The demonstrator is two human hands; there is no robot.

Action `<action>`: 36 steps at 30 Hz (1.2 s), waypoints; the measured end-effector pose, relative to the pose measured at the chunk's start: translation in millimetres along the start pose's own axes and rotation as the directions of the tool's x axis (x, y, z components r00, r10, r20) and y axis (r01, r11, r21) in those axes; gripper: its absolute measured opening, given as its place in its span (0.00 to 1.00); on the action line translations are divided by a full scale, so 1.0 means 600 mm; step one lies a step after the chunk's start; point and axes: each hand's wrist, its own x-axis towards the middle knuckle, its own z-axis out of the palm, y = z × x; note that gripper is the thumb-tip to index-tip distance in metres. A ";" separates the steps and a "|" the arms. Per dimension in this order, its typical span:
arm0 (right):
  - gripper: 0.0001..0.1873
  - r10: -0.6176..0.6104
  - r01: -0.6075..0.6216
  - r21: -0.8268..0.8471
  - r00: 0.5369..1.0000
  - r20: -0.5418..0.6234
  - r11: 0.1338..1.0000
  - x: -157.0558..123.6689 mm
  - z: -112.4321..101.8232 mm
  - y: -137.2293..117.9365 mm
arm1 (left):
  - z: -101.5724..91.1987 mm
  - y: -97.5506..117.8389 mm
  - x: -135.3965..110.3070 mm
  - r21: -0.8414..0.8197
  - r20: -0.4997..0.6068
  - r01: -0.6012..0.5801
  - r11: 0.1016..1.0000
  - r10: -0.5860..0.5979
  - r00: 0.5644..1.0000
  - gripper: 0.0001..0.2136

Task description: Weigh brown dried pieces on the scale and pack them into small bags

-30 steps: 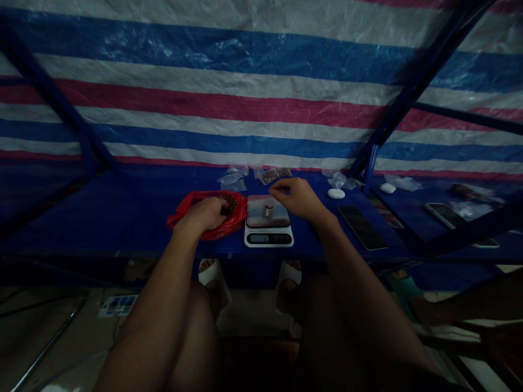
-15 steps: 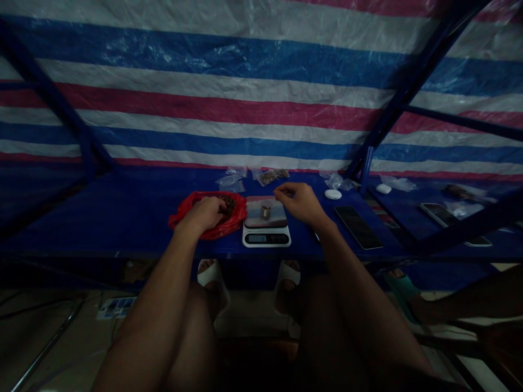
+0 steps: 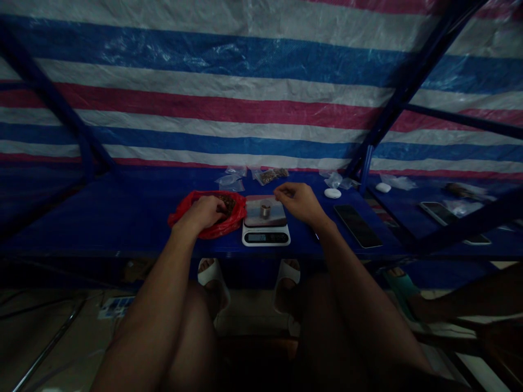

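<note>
My left hand (image 3: 210,211) reaches into an open red plastic bag (image 3: 183,204) of small brown pieces (image 3: 229,201). Its fingers are curled among the pieces; the fingertips are partly hidden. Right of the bag stands a white digital scale (image 3: 247,236) with a lit display. On its platform sits a small metallic cup (image 3: 265,211) with some brown matter at its top. My right hand (image 3: 298,200) is closed in a pinch over the platform's back right corner; whatever the fingertips hold is too small to make out.
Clear zip bags (image 3: 231,182) and a bag of brown pieces (image 3: 273,175) lie behind the scale. On the right are a white oval case (image 3: 332,193) and a dark phone (image 3: 358,226). Blue metal posts (image 3: 392,114) flank the blue tabletop (image 3: 114,218). Another person's leg (image 3: 449,307) shows lower right.
The digits on the scale's display look different, though too small to read surely. Both hands stay in nearly the same places, with the left fingers shifting slightly among the brown pieces.
</note>
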 end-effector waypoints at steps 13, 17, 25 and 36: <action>0.11 -0.001 0.001 0.029 1.000 0.002 1.000 -0.002 -0.002 0.003 | -0.046 0.053 -0.019 -0.128 -0.214 -0.037 0.991 0.009 0.977 0.10; 0.11 0.012 -0.011 0.049 1.000 -0.006 0.999 0.000 -0.001 0.006 | -0.035 0.104 -0.005 -0.316 -0.317 -0.210 0.925 0.106 0.943 0.09; 0.11 -0.002 0.002 0.051 1.000 -0.006 0.999 0.001 0.000 0.005 | 0.000 0.184 0.024 -0.333 -0.322 -0.397 0.855 0.292 0.900 0.08; 0.10 0.002 -0.001 0.050 1.000 -0.012 0.999 -0.002 -0.005 0.009 | 0.010 0.185 0.031 -0.270 -0.270 -0.409 0.871 0.340 0.901 0.10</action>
